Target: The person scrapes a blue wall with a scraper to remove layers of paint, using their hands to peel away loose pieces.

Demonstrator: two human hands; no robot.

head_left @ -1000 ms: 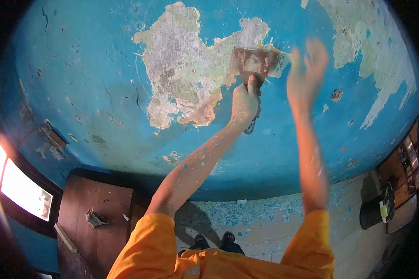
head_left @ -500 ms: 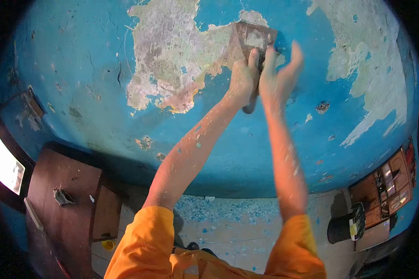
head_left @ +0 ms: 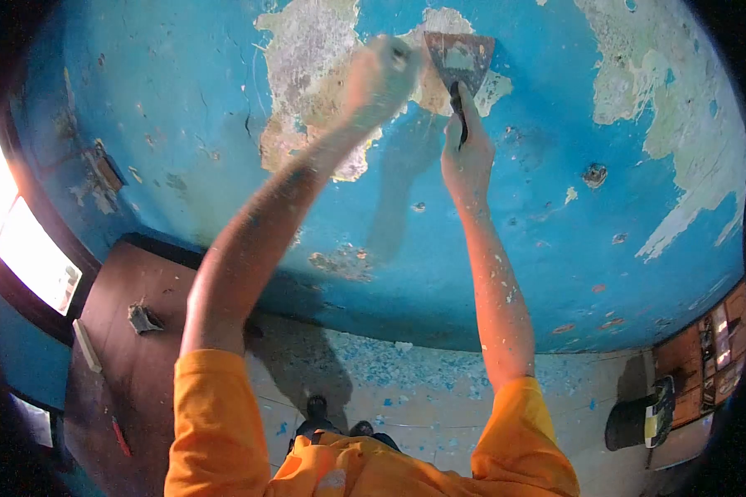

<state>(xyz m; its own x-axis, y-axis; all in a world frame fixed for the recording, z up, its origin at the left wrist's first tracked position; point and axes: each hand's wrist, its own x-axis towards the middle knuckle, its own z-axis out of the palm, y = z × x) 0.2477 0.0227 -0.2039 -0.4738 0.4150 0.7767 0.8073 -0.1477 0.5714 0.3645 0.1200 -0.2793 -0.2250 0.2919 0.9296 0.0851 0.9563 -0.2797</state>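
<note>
- Right hand (head_left: 466,157) is clenched on the scraper (head_left: 460,56) handle.
- The blade sits directly above the hand, flat against the right edge of the bare patch (head_left: 307,58).
- Left hand (head_left: 381,74) is blurred, over the bare patch, just left of the blade; cannot tell whether it is clenched.

Scraper (head_left: 459,56) blade rusty metal; wall (head_left: 547,207) matt blue paint, flaking, rough.

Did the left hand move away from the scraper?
Yes. The left hand left the scraper and swung left, over the wall's bare patch; the right hand grips the scraper now.
</note>
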